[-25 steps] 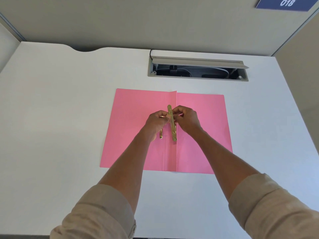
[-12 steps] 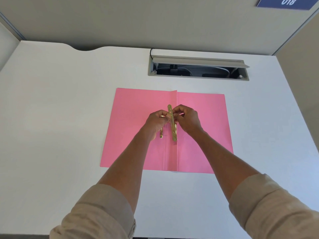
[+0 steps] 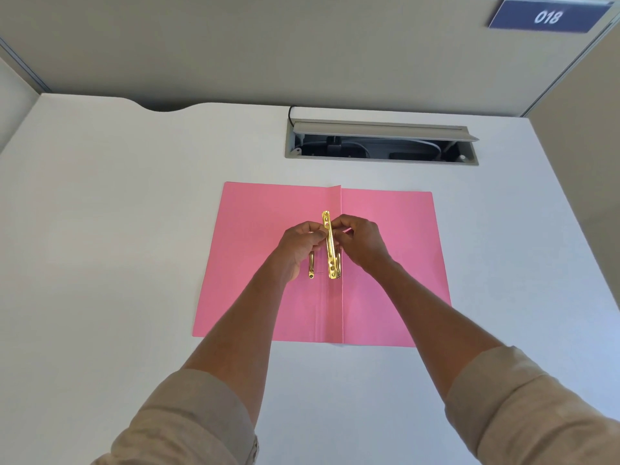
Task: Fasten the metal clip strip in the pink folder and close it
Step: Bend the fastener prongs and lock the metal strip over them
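A pink folder (image 3: 255, 263) lies open and flat on the white desk, its spine fold running toward me through the middle. A gold metal clip strip (image 3: 329, 246) stands lengthwise over the spine. My left hand (image 3: 300, 245) pinches it from the left and my right hand (image 3: 360, 243) pinches it from the right, both near its upper half. A second thin gold prong (image 3: 311, 268) pokes out below my left hand, over the left flap. My fingers hide how the parts join.
An open cable tray (image 3: 380, 142) with wires is sunk into the white desk (image 3: 117, 229) behind the folder. Grey partition walls (image 3: 268, 45) close off the back and right side. A blue sign reading 018 (image 3: 547, 16) hangs at the upper right.
Almost nothing differs. Both hands stay pinched on the gold strip over the spine, with only slight finger shifts.
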